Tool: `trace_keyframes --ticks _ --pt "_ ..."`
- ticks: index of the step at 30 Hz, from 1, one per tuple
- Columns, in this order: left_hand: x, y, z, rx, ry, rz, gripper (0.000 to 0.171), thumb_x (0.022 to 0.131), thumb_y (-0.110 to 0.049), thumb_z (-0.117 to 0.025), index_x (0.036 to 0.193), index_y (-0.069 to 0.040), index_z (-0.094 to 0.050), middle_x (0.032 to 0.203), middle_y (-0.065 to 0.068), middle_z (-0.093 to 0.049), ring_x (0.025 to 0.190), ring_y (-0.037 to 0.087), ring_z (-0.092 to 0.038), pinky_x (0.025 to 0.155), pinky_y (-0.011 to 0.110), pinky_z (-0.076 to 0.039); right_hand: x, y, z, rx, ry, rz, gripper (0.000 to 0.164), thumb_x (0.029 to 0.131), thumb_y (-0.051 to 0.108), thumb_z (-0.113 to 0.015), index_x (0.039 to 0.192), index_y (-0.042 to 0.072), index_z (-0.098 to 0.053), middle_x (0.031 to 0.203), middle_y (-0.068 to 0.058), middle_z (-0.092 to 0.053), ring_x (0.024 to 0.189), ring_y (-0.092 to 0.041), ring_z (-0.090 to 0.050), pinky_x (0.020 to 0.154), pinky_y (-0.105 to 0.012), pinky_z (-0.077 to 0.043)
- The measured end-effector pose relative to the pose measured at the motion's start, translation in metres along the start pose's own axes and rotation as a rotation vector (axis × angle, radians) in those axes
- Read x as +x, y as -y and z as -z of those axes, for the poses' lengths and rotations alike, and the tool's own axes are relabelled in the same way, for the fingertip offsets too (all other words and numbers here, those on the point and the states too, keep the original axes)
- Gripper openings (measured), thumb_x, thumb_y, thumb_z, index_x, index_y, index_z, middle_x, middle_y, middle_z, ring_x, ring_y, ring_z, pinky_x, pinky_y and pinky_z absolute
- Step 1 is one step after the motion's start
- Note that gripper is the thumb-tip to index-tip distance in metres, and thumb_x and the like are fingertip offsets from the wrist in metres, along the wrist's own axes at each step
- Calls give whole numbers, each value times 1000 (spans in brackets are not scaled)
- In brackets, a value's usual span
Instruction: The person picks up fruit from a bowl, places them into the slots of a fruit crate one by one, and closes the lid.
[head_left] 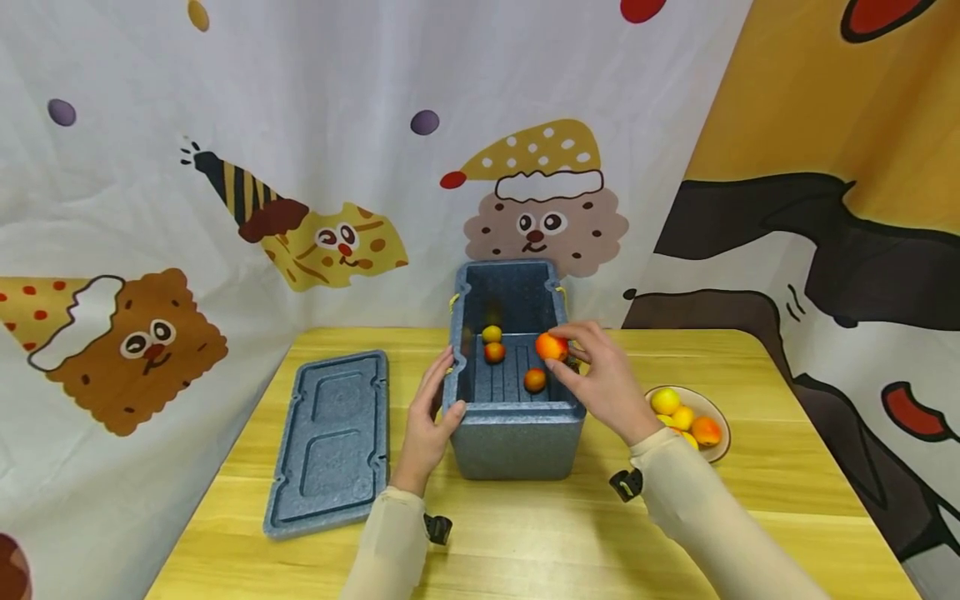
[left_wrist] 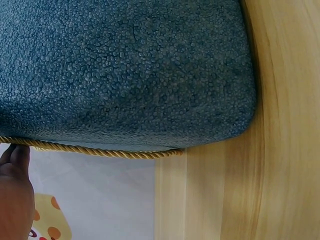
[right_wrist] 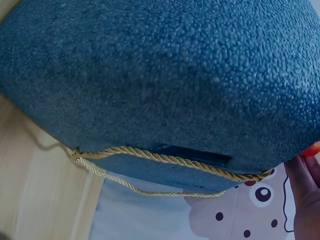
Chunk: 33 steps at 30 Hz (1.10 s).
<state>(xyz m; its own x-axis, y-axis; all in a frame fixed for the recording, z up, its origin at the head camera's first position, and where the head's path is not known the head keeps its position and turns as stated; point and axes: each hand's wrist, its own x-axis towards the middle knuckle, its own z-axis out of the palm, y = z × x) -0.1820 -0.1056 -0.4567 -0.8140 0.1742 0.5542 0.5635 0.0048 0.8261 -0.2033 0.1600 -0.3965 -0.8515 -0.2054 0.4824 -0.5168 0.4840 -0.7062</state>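
A deep grey-blue foam box (head_left: 517,446) stands lidless on the table. Over its right rim my right hand (head_left: 600,375) pinches a round red-orange fruit (head_left: 551,347) between thumb and fingers. In the right wrist view, only an edge of that red fruit (right_wrist: 312,149) shows beside the fingers. My left hand (head_left: 426,429) rests against the box's left side, fingers straight along the outside and thumb at the front corner. On the box floor lie a yellow fruit (head_left: 492,334), an orange-red fruit (head_left: 494,353) behind and another orange-red fruit (head_left: 535,381) nearer the front.
Left of the box lies its flat grey-blue lid (head_left: 341,425). A plate (head_left: 722,408) on the right holds several yellow and orange fruits (head_left: 705,430). Yellow rope (left_wrist: 100,151) runs along the box's side. Behind the wooden table (head_left: 525,542) hangs a printed curtain (head_left: 360,100).
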Motion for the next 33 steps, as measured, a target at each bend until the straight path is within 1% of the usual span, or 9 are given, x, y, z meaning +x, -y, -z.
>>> trace_keyframes --ticks 5,9,12,18,25,30,33 --pt "-1 0 -1 -2 -2 -12 57 93 1 -58 146 8 -37 154 24 -29 143 33 -24 115 38 -20 -1 1 -2 -21 55 -3 37 89 11 -74 125 8 -64 123 -2 -56 112 -20 -56 92 -34 -50" --pt "-2 0 -2 4 -12 -17 57 91 4 -58 145 10 -38 153 25 -30 142 36 -25 115 37 -21 0 3 -2 -17 91 -22 37 90 13 -73 126 8 -64 125 -2 -56 113 -20 -56 94 -35 -49" --pt "-3 0 -2 3 -12 -8 58 91 6 -57 145 10 -38 153 26 -30 143 35 -25 115 34 -21 1 3 -3 -15 111 -25 37 90 12 -73 126 8 -65 124 -2 -56 112 -20 -57 95 -35 -49" --pt "-2 0 -1 2 -11 5 56 93 2 -58 146 9 -38 154 25 -29 143 33 -25 115 33 -21 5 4 -5 -29 151 -15 38 88 6 -72 126 6 -65 126 -3 -56 113 -23 -56 97 -40 -48" --pt "-2 -1 0 8 -8 13 59 90 10 -56 146 9 -38 154 24 -30 143 33 -25 114 32 -22 6 5 -6 -42 169 0 37 89 5 -71 125 6 -65 128 -7 -56 113 -27 -55 97 -47 -46" --pt "-1 -2 0 12 -9 14 60 88 13 -55 146 9 -38 153 24 -30 143 32 -26 114 33 -22 6 6 -6 -93 185 20 36 89 8 -72 124 8 -66 128 -5 -57 112 -26 -54 96 -48 -45" --pt "0 -2 0 10 -9 12 60 88 15 -54 146 8 -38 154 24 -30 143 31 -26 114 33 -22 6 5 -6 -127 203 40 37 88 7 -73 124 8 -65 128 -5 -55 113 -27 -54 97 -48 -45"
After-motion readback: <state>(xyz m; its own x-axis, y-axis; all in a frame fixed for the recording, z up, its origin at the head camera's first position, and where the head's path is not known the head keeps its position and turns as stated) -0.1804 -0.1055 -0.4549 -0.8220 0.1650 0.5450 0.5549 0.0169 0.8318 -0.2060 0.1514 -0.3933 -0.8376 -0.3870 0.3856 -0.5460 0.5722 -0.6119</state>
